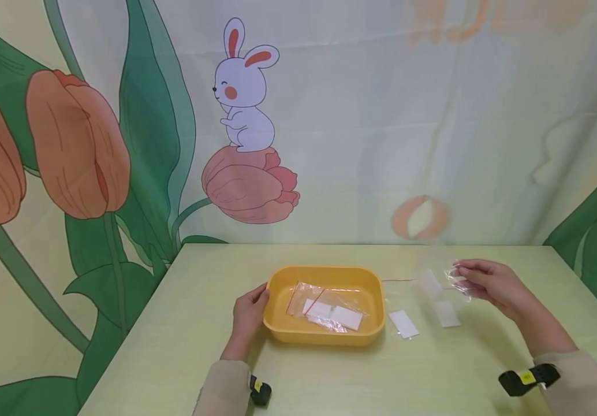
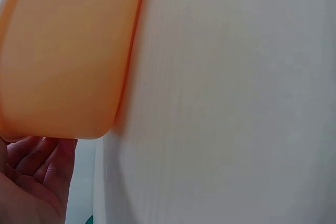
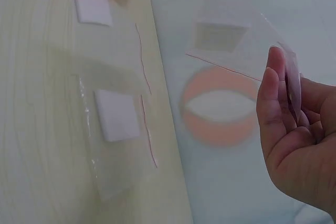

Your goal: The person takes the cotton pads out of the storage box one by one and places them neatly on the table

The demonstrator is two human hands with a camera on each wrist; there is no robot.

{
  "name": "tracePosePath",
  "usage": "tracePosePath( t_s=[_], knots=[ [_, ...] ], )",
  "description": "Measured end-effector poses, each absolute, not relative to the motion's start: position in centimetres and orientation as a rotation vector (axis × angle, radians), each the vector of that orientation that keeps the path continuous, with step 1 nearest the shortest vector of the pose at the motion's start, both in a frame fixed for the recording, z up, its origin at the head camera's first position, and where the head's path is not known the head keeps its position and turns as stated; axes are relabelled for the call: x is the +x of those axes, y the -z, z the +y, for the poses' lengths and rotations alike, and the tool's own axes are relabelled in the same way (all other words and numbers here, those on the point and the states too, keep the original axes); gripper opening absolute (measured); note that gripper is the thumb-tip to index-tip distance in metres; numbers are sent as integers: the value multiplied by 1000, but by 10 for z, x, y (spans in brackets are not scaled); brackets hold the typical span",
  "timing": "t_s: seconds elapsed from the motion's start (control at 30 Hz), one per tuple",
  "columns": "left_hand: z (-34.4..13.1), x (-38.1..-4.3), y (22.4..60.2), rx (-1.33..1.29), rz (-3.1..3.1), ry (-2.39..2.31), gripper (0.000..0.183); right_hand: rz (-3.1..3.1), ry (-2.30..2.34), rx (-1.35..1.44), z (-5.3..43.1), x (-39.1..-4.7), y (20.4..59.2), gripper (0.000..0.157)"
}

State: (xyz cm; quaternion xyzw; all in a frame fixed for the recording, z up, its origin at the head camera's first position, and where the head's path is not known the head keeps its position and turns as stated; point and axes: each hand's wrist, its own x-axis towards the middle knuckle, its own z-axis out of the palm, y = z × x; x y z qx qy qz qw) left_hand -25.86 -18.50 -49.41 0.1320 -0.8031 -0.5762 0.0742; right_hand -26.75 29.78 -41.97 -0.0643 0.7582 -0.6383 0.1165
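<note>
A yellow plastic tray (image 1: 324, 339) stands on the table with a few clear zip bags (image 1: 347, 318) in it, white pieces inside them. My left hand (image 1: 249, 312) grips the tray's left end at the rim; in the left wrist view its fingers (image 2: 44, 163) are against that end. Right of the tray, my right hand (image 1: 496, 287) pinches a clear red-lined zip bag (image 3: 220, 38) by one edge, raised over the table. A whitish flat piece shows through this bag. Below it lie two more clear bags, each with a white piece (image 1: 404, 324) (image 3: 118, 115).
The pale green table (image 1: 340, 381) ends at its back edge against a printed curtain (image 1: 350, 144) with a rabbit and tulips. Each wrist wears a black camera strap (image 1: 529, 378). The two loose bags lie close to the tray's right side.
</note>
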Motion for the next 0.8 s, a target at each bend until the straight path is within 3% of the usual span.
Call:
tracePosePath(
  t_s=[0.23,0.8],
  knots=[
    [-185,-259,494,388,-2413,1719,38,2280,1818,-111,315,-261,428,20],
    [-184,-259,494,417,-2418,1721,38,2248,1860,-5,359,-257,444,28]
  ],
)
